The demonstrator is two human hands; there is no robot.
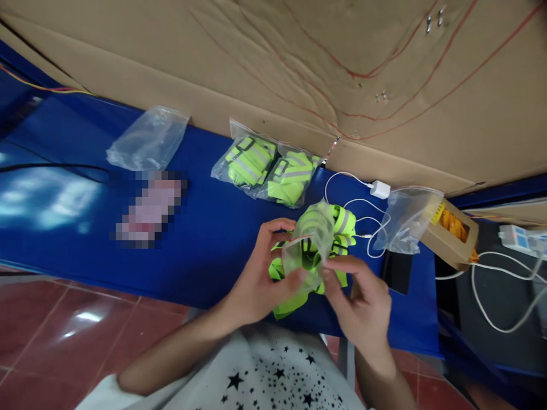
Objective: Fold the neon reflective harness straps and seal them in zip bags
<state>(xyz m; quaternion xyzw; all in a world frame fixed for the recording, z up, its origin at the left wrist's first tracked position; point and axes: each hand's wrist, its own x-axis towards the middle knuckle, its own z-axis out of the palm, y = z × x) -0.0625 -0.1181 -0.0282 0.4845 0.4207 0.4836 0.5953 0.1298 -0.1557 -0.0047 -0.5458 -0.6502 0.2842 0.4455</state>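
My left hand (pixel 260 273) and my right hand (pixel 363 302) both pinch a clear plastic zip bag (pixel 310 245) held over the front edge of the blue table (pixel 200 245). A neon yellow reflective strap bundle (pixel 337 228) sits partly inside and behind the bag, with a loose end hanging below my fingers. The fingers of both hands are closed on the bag's lower edge.
Two sealed bags of folded neon straps (pixel 267 168) lie at the table's back. An empty clear bag (pixel 147 139) lies to the left, another (pixel 404 219) to the right beside a white charger and cable (pixel 378 189). A cardboard box (pixel 453 230) stands at right. Cardboard wall behind.
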